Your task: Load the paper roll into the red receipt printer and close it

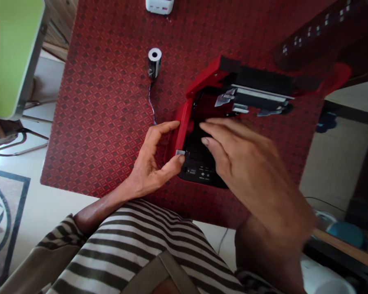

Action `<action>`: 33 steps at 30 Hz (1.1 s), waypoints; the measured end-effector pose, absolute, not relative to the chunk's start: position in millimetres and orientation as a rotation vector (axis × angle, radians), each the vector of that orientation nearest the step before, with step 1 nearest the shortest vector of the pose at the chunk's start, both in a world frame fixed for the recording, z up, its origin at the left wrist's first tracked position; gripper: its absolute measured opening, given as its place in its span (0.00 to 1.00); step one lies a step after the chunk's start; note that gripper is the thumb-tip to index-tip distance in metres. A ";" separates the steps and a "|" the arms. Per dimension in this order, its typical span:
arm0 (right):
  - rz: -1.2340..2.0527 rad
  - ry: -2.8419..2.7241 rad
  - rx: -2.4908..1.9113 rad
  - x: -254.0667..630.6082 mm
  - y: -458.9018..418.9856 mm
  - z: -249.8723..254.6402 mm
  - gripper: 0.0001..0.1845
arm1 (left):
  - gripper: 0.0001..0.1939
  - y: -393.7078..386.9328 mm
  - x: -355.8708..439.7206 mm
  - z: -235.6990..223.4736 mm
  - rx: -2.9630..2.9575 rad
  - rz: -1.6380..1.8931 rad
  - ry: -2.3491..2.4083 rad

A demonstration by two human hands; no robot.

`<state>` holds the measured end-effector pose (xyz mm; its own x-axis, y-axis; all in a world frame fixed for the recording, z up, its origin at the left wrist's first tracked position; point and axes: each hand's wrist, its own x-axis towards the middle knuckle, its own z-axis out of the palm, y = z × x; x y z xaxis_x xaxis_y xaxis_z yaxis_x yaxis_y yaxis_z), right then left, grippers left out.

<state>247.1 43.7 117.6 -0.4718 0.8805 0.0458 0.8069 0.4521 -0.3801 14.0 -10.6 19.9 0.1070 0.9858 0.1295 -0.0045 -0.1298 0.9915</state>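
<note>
A red and black printer (181, 126) stands on the table with its lid (260, 85) swung up, so its black inside shows. My left hand (155, 161) steadies the printer's near left side, thumb on the front corner and forefinger against the red side wall. Over the hollow of the printer hovers my right hand (245, 155), its thumb and fingertips a little apart and no object visible between them. It covers much of the inside. Beyond my left hand a small paper roll (154, 61), white-ended with a dark side, stands on the cloth, its thin loose strip trailing towards me.
A red patterned cloth (101, 98) covers the table. At its far side sits a white device (159, 6). A dark, shiny-patterned object (313, 32) lies at the far right. Left of the table stands a green-topped table (15, 49).
</note>
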 end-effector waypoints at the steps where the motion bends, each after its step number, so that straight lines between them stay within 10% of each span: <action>1: 0.479 -2.480 -1.402 253.6 38.1 123.9 0.21 | 0.33 -10.6 14.0 19.6 1.357 1.220 1.070; 33: 0.695 -2.627 -1.212 268.7 67.4 115.1 0.19 | 0.33 -7.3 8.0 23.8 1.319 1.203 1.126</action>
